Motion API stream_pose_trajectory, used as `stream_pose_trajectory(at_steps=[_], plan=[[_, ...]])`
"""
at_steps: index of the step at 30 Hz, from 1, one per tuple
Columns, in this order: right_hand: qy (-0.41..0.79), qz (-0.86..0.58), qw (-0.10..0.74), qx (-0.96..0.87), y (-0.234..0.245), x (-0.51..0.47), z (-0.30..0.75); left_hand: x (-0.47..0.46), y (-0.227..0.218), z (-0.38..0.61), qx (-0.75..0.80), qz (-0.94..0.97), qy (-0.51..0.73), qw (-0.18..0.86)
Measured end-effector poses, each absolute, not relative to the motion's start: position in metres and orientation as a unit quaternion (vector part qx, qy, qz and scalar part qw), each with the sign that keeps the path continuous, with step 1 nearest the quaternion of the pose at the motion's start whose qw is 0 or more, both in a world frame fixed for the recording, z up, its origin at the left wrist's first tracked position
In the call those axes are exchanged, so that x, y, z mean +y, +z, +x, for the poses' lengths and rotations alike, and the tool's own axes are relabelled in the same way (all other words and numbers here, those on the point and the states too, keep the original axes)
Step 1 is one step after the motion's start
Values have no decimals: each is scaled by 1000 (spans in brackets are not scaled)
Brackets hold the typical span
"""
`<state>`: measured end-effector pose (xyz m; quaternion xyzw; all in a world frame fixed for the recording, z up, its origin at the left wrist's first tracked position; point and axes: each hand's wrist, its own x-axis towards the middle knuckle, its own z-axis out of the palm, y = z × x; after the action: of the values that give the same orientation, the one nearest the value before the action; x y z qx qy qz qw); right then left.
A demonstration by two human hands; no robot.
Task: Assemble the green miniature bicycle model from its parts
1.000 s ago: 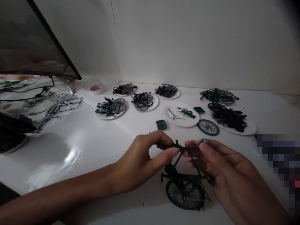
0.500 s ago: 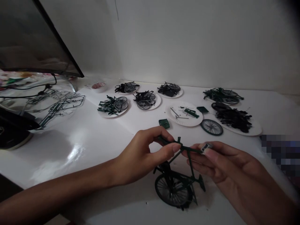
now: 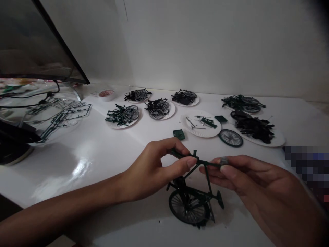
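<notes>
A dark green model bicycle (image 3: 192, 195) with one spoked wheel hangs just above the white table (image 3: 102, 154), near its front. My left hand (image 3: 156, 168) pinches the top bar of its frame between thumb and fingers. My right hand (image 3: 246, 178) is closed on the other end of that bar, and a small grey part (image 3: 224, 160) sits between its thumb and forefinger. A loose spoked wheel (image 3: 230, 138) lies on the table behind my right hand, and a small green part (image 3: 179, 134) lies behind my left hand.
Several white paper plates hold bicycle parts: a near one (image 3: 200, 124) with small pieces, others (image 3: 122, 116) with wheels and frames, a large one (image 3: 257, 130) with black parts. Clear bags with green sprues (image 3: 56, 116) lie at left under a dark monitor (image 3: 33, 44). A tape roll (image 3: 106, 93) sits by the wall.
The model bicycle has shifted left and its wheel swung toward my left side. Both hands kept their grip on the top bar; the grey part turned slightly in my right fingers.
</notes>
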<state>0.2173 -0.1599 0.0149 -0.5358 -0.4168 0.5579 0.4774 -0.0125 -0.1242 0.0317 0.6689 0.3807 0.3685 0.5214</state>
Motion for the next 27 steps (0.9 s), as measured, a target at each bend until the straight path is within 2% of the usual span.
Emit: stream_pose_trajectory(at_steps=[9, 13, 20, 27], plan=[[517, -555, 508, -408, 12, -163, 210, -129, 26, -11, 375, 639, 378, 555], [448, -597, 487, -453, 12, -165, 211, -132, 25, -8, 354, 613, 383, 593], [359, -608, 444, -552, 17, -168, 208, -138, 30, -6, 347, 643, 347, 588], [384, -589, 431, -566, 22, -163, 202, -130, 29, -8, 377, 638, 301, 600]])
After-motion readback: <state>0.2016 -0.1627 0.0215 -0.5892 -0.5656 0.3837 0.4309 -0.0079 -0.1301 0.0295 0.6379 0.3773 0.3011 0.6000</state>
